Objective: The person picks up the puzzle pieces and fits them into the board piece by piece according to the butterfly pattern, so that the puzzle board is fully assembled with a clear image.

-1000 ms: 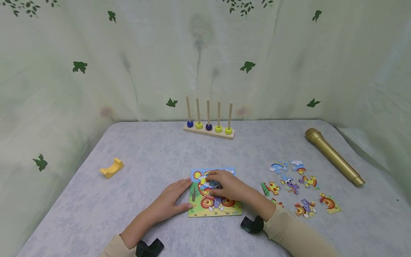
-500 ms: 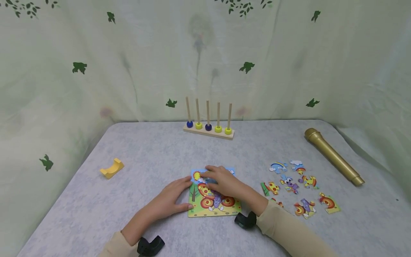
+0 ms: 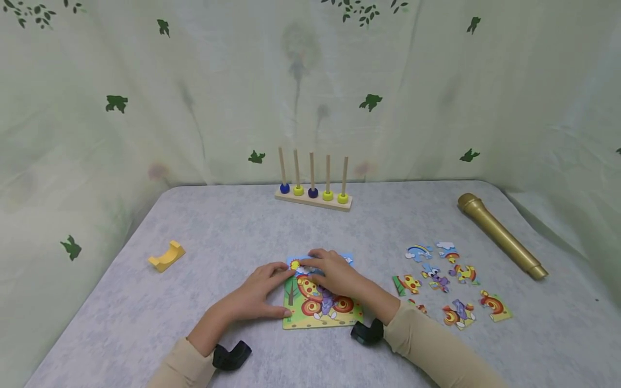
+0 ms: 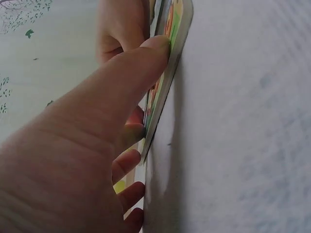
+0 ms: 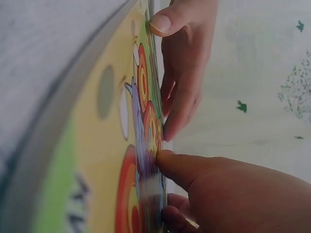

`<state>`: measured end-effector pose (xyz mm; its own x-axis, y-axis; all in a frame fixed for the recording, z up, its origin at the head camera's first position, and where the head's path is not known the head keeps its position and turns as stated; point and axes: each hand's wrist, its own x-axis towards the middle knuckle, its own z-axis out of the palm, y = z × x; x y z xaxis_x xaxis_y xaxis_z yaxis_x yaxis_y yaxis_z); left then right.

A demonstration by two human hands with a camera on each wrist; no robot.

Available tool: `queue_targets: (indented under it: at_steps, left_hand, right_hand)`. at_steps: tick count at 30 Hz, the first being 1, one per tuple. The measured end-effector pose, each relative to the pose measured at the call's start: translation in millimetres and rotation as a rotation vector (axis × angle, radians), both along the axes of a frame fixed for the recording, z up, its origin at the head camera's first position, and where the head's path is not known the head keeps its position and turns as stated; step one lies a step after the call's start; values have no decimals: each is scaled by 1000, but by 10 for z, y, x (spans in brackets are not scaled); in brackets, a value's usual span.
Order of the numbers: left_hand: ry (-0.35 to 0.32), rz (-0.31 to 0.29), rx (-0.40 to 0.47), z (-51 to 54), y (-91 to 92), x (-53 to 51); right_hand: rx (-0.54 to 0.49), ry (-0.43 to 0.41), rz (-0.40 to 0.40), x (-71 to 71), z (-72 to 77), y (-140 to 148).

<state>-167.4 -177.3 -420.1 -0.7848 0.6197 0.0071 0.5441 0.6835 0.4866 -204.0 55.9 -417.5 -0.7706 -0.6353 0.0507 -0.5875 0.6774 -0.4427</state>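
A colourful puzzle board [image 3: 322, 319] with a butterfly picture lies flat on the table; its printed face fills much of the right wrist view [image 5: 104, 141]. My left hand [image 3: 257, 293] rests at the board's left edge, thumb on the lower left corner and fingers at the upper left, fairly straight. On the board's upper part lies my right hand [image 3: 337, 273], its fingers spread and touching the picture near the sun. Whether a piece is under those fingertips cannot be told. In the left wrist view the left thumb [image 4: 141, 60] presses the board's rim.
Several loose puzzle pieces [image 3: 436, 280] lie to the right of the board. Beyond them is a gold microphone-shaped tube [image 3: 502, 235]. A wooden peg stand [image 3: 312, 200] with rings stands at the back. At the left lies a yellow curved block [image 3: 167, 257].
My right hand has moved slightly up and left over the board, uncovering more of the butterfly. My left fingers have shifted slightly at the board's upper left edge.
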Motion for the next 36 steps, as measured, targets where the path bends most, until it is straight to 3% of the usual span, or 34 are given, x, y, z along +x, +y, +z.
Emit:
queue_targets:
  at_steps: [6,9,13,17,25,36]
  left_hand:
    - [-18,3,12,-6,-7,13]
    - [-16,5,12,-9,-4,12]
    - [-25,17,6,-9,-4,13]
    - [-23,22,7,-16,-5,10]
    - [-17,25,14,-24,-3,7]
    - [-25,38,7,-22,-2,11]
  right_hand:
    - [-8,-148,-15,37,102,25]
    - [-62,-271,2,76,207,105]
    - [-151,-369,3,135,372,290]
    - [-228,-303,-32,164,500,556]
    - [-318,-48,-113,100,591,1223]
    - [-355,-69,-313,10,440,1936]
